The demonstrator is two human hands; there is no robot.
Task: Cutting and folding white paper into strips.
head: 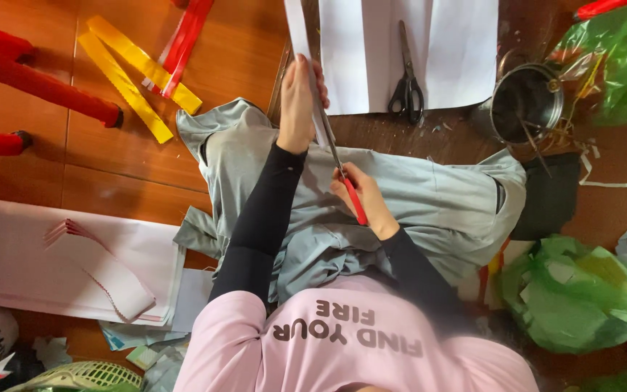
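Red stool legs [38, 83] are seen at far left on the wooden floor [241, 58], with a stack of white paper sheets [9, 254] below them and a folded scallop-edged paper piece [103, 276] lying on top. Yellow paper strips [128, 80] and a red strip [186, 40] lie crossed on the floor just beyond the knees. The left hand [297, 101] is held out over the lap, its grip closed on a narrow white paper strip [300, 33] that runs away from the body. The right hand [366, 197] is wrapped around the red handle of a cutting tool [342, 174], whose blade is laid against the strip just beside the left hand; the tool's kind cannot be told. Further right, black scissors [408, 80] rest untouched on white paper sheets [459, 51]. A metal pot [527, 101] stands near them, and green plastic bags [582, 290] with paper scraps lie at far right.
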